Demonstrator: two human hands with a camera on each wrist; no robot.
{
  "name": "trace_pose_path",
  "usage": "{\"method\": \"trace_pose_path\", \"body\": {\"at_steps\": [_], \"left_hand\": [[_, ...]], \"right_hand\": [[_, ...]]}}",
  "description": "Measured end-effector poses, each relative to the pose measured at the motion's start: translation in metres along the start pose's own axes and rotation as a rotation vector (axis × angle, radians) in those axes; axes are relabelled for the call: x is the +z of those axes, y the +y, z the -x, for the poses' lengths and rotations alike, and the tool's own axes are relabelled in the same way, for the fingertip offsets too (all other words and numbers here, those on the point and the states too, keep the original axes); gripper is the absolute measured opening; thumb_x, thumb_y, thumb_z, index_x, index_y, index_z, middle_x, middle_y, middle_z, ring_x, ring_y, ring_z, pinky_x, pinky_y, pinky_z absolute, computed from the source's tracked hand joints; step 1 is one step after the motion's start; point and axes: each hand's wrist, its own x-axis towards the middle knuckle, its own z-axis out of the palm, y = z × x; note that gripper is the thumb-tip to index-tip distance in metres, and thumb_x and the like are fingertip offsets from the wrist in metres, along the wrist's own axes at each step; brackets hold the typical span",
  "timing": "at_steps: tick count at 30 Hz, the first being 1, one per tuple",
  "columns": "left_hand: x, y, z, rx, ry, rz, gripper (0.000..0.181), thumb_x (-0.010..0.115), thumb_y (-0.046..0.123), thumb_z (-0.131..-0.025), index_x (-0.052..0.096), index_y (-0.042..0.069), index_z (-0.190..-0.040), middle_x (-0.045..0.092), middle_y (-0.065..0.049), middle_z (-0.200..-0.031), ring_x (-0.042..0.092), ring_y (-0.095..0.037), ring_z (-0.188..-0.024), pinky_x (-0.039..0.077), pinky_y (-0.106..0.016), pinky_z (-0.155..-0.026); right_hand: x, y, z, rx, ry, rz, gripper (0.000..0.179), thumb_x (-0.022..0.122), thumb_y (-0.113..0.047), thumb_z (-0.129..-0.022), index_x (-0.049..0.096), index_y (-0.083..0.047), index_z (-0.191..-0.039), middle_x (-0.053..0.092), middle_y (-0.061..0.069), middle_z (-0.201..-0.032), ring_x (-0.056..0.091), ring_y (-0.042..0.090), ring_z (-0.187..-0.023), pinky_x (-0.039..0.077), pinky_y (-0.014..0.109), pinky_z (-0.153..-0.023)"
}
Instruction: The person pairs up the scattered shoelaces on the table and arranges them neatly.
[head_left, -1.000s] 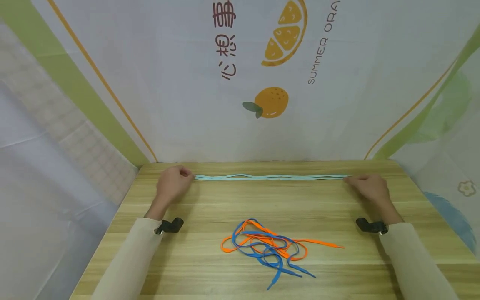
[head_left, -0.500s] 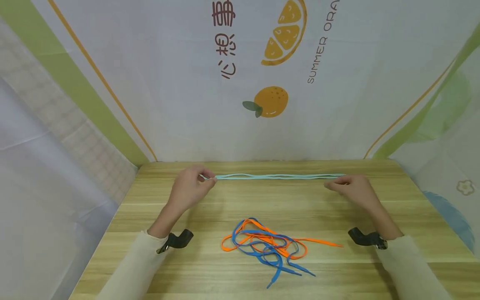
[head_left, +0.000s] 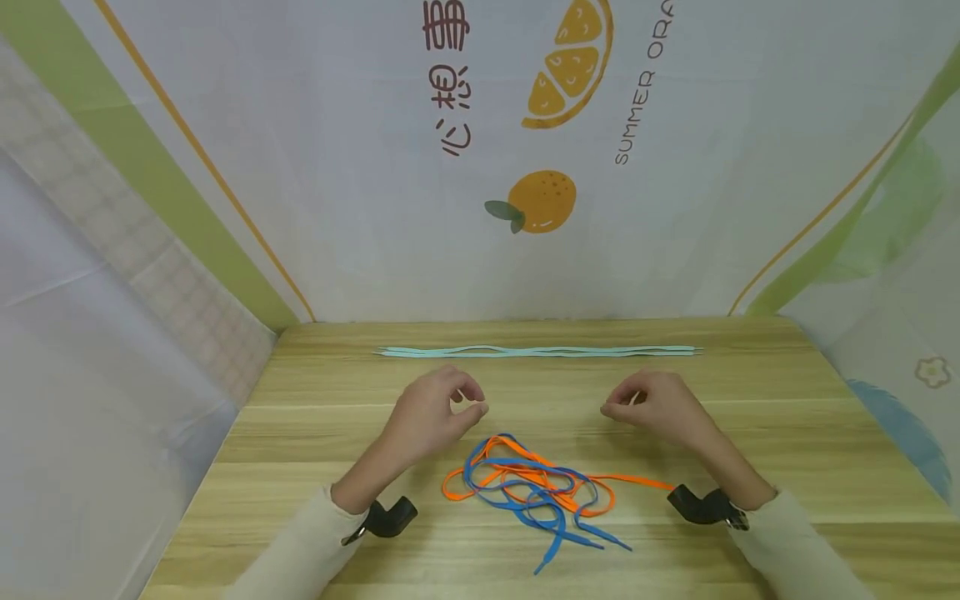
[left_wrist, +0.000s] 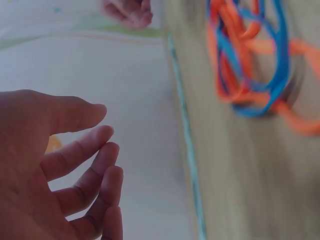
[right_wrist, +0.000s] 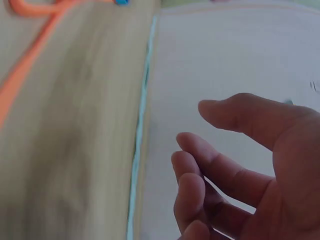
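Light teal shoelace strands [head_left: 517, 353] lie stretched side by side along the far part of the table, with thin tips at both ends. My left hand [head_left: 431, 412] is above the table in front of them, fingers loosely bent and holding nothing. Opposite it, my right hand [head_left: 663, 408] also holds nothing, its thumb [right_wrist: 235, 112] apart from the forefinger in the right wrist view. Nearer to me, an orange shoelace [head_left: 630, 479] and a blue shoelace [head_left: 559, 533] lie tangled together in a loose heap. Both hands are just beyond this heap, to either side.
The wooden table [head_left: 300, 492] ends at the back against a white cloth [head_left: 375, 233] printed with oranges. More cloth hangs at the left and right. A black wrist camera [head_left: 390, 518] sits on the left wrist, another wrist camera [head_left: 697, 505] on the right.
Both hands have left the ends of the teal shoelace strands, moving inward and toward me. The strands stay straight on the table. The orange and blue heap has not moved.
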Motion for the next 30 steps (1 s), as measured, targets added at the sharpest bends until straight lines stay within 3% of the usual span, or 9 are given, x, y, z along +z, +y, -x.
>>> {"method": "trace_pose_path", "body": {"at_steps": [6, 12, 19, 24, 30], "left_hand": [[0.023, 0.006, 0.008, 0.016, -0.08, 0.018, 0.008, 0.087, 0.016, -0.094, 0.079, 0.019, -0.093, 0.071, 0.007, -0.096, 0.066, -0.017, -0.089, 0.053, -0.033, -0.076], [0.039, 0.011, 0.013, 0.057, -0.156, 0.014, 0.006, 0.085, 0.017, -0.095, 0.08, 0.018, -0.094, 0.072, 0.003, -0.096, 0.061, -0.014, -0.084, 0.051, -0.031, -0.074], [0.051, 0.018, 0.015, 0.097, -0.185, 0.01, 0.006, 0.087, 0.016, -0.093, 0.08, 0.016, -0.094, 0.073, 0.002, -0.094, 0.066, -0.014, -0.086, 0.053, -0.031, -0.08], [0.054, 0.023, 0.015, 0.091, -0.198, 0.006, 0.006, 0.087, 0.018, -0.094, 0.081, 0.017, -0.094, 0.072, 0.004, -0.095, 0.064, -0.013, -0.087, 0.052, -0.029, -0.079], [0.058, 0.029, 0.013, 0.138, -0.189, -0.009, 0.005, 0.085, 0.018, -0.095, 0.081, 0.017, -0.095, 0.072, 0.006, -0.095, 0.061, -0.008, -0.084, 0.052, -0.027, -0.078]], "right_hand": [[0.023, -0.008, 0.003, -0.059, -0.087, -0.014, 0.007, 0.089, -0.021, -0.091, 0.084, -0.016, -0.091, 0.071, -0.012, -0.083, 0.06, 0.009, -0.07, 0.051, 0.029, -0.062], [0.04, -0.016, 0.01, -0.081, -0.182, -0.007, 0.009, 0.09, -0.016, -0.088, 0.081, -0.018, -0.087, 0.069, -0.016, -0.079, 0.061, 0.004, -0.071, 0.053, 0.028, -0.066], [0.05, -0.021, 0.015, -0.11, -0.26, 0.017, 0.016, 0.091, -0.015, -0.084, 0.077, -0.023, -0.079, 0.065, -0.019, -0.074, 0.058, 0.0, -0.069, 0.051, 0.026, -0.064], [0.055, -0.022, 0.015, -0.136, -0.271, 0.035, 0.019, 0.091, -0.015, -0.082, 0.076, -0.024, -0.076, 0.063, -0.02, -0.073, 0.056, 0.0, -0.067, 0.049, 0.025, -0.061], [0.057, -0.022, 0.016, -0.16, -0.275, 0.023, 0.019, 0.091, -0.011, -0.084, 0.077, -0.023, -0.077, 0.065, -0.019, -0.077, 0.057, 0.0, -0.069, 0.051, 0.025, -0.063]]}}
